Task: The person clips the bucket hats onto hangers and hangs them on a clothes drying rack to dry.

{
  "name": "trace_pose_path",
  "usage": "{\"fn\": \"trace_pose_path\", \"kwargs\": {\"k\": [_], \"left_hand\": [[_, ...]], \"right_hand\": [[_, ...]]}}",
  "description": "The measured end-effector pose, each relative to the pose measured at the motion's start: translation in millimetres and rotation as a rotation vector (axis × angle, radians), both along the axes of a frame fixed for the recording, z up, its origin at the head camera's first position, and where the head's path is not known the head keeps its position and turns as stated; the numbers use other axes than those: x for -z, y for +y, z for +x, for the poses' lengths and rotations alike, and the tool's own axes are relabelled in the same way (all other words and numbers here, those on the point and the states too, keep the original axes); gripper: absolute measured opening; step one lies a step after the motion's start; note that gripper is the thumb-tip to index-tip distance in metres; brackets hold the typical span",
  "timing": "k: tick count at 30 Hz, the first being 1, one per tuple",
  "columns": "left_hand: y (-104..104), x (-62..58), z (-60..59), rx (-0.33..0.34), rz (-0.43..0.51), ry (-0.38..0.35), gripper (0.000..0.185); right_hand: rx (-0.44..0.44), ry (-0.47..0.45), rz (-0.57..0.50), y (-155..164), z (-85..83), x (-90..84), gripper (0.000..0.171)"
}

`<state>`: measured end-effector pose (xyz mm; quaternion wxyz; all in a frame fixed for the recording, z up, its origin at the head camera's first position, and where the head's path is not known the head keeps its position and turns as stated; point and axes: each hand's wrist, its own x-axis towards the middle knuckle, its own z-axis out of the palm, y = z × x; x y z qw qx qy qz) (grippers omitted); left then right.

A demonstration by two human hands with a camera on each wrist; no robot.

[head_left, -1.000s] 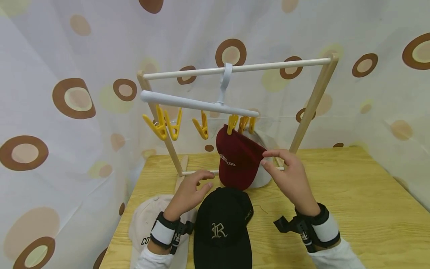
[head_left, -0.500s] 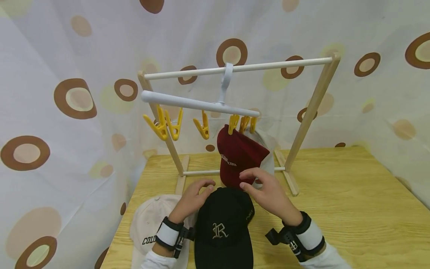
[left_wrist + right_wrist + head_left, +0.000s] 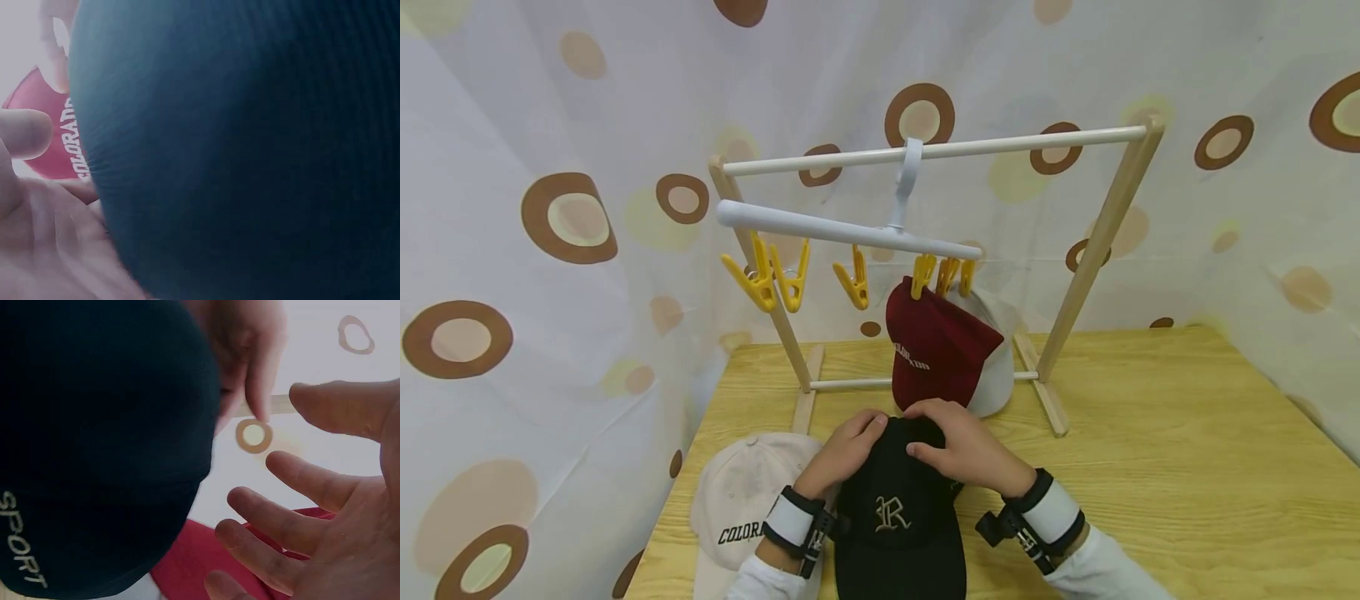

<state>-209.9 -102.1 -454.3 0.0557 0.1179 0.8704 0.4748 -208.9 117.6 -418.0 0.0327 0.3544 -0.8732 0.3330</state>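
A black baseball cap (image 3: 891, 533) with an embroidered R lies brim toward me on the table. My left hand (image 3: 842, 454) is at the left side of its crown; in the left wrist view the palm lies along the cap's edge, and some fingers are hidden. My right hand (image 3: 966, 450) is over the upper right of the crown. The right wrist view shows its fingers (image 3: 281, 528) spread and apart from the cloth. A dark red cap (image 3: 925, 358) hangs behind from a yellow clothespin (image 3: 922, 277), with a whitish cap (image 3: 997, 383) behind it.
A white hanger (image 3: 842, 229) hooks over the rail of a wooden rack (image 3: 1097, 237). Several yellow pegs dangle from its left part, including an outer peg (image 3: 760, 287). A beige cap (image 3: 737, 492) lies left of the black one on the wooden table (image 3: 1165, 467).
My right hand has left the red cap's brim and come down and left to the black cap. My left hand has shifted slightly right and down, to the black cap's crown.
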Motion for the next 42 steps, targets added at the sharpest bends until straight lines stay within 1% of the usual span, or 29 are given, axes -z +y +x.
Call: {"fn": "trace_pose_path", "kwargs": {"k": [2, 6, 12, 17, 20, 24, 29, 31, 34, 36, 42], "left_hand": [[1.0, 2.2, -0.4, -0.001, 0.037, -0.039, 0.043], [2.1, 7.4, -0.8, -0.017, 0.082, -0.095, 0.042], [2.4, 11.1, -2.0, -0.040, 0.163, -0.164, 0.043], [3.3, 12.1, -3.1, -0.058, 0.235, -0.201, 0.040], [3.8, 10.1, -2.2, -0.063, 0.255, -0.201, 0.040], [5.1, 2.7, 2.3, -0.055, 0.292, -0.187, 0.040], [6.4, -10.7, 9.9, 0.003, 0.349, -0.155, 0.034], [5.9, -15.0, 12.4, 0.027, 0.347, -0.140, 0.031], [4.2, -19.1, 15.6, 0.046, 0.327, -0.133, 0.029], [2.9, -20.7, 17.1, 0.057, 0.303, -0.124, 0.028], [-4.0, -23.5, 18.3, 0.097, 0.235, -0.062, 0.027]], "right_hand": [[0.000, -0.023, 0.028, 0.1, -1.0, 4.5, 0.039], [-0.003, -0.066, 0.066, 0.5, -2.7, 12.8, 0.044], [0.011, -0.087, 0.054, -1.4, -6.2, 19.8, 0.045], [0.024, -0.134, 0.054, -1.5, -8.5, 24.7, 0.047], [0.023, -0.165, 0.036, -1.1, -9.2, 26.4, 0.049], [0.020, -0.214, 0.005, -0.2, -9.3, 27.2, 0.055], [0.022, -0.280, -0.064, 3.2, -7.1, 27.3, 0.059], [0.019, -0.283, -0.082, 4.6, -6.1, 26.0, 0.058], [0.012, -0.299, -0.103, 6.0, -5.2, 23.9, 0.057], [0.006, -0.310, -0.111, 6.7, -4.5, 22.5, 0.056], [-0.012, -0.355, -0.142, 8.3, -2.0, 20.9, 0.056]]}}
